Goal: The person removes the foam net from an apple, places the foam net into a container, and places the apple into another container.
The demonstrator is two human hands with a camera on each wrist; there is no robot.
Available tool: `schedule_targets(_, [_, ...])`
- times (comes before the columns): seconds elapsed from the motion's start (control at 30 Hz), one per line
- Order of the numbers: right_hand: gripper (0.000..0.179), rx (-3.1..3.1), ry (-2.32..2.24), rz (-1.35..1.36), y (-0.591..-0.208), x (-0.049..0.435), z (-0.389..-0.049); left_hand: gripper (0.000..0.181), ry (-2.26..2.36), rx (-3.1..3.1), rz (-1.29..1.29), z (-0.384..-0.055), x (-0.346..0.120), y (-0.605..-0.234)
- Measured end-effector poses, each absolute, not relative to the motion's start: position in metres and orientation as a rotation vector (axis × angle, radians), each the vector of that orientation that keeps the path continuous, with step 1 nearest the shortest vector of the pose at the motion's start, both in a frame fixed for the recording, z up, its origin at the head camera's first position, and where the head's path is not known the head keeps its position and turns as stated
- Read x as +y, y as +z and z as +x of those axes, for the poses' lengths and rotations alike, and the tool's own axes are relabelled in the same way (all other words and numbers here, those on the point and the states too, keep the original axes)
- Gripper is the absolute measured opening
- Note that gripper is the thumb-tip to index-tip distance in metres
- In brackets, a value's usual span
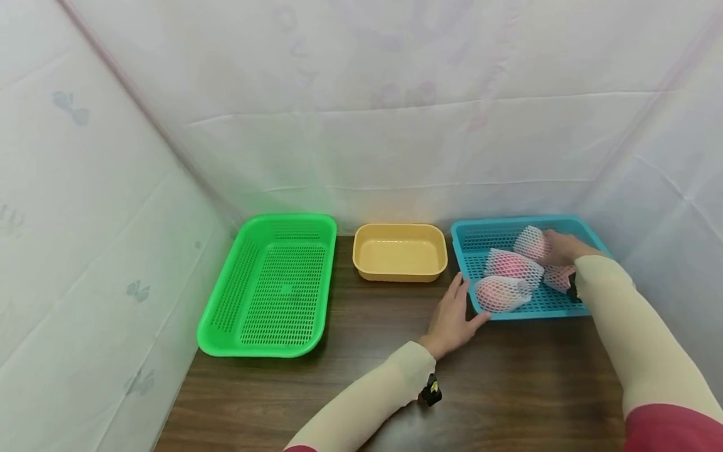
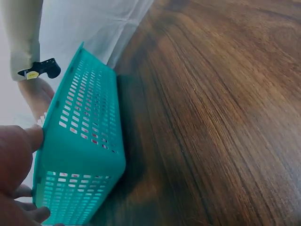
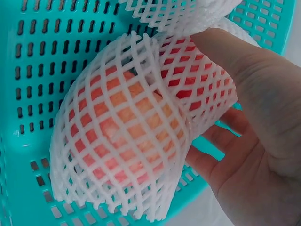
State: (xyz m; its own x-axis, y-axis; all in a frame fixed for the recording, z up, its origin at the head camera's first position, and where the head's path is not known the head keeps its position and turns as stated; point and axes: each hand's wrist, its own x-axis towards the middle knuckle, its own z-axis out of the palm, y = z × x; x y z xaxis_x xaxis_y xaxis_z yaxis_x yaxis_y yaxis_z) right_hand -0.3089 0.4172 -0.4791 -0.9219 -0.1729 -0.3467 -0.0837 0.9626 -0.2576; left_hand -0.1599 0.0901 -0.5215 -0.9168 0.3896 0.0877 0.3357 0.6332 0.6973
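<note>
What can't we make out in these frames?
Head: part of rightmost netted fruit, covered by right sleeve.
Left wrist: part of left hand, cut by left edge; what's inside, screened by blue basket.
Right wrist: some fingertips of right hand, hidden behind fruit; topmost net, cut by top edge.

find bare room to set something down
Free: inside the rectangular green plastic basket and the small oblong yellow tray; the brown wood-grain table between the green basket and the left hand, and in front of the rectangular blue plastic basket.
Crowded: that blue basket, with reddish fruits in white netting and the right hand.
</note>
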Motion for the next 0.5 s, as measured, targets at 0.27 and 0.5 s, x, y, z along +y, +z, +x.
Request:
schedule_targets(0.27, [0.114,2.714,-0.351,-0.135,-0.4808,0.4125,-0.3109,0.079,1.078,2.85,0.681,-0.16,0.0893,-0.5261])
schedule_targets(0.5, [0.116,2.711,-0.325,-0.149,-0.4838,0.4135,-0.3126,0.079,1.055,2.853,0.67,-0.1599,0.0888,-0.5272])
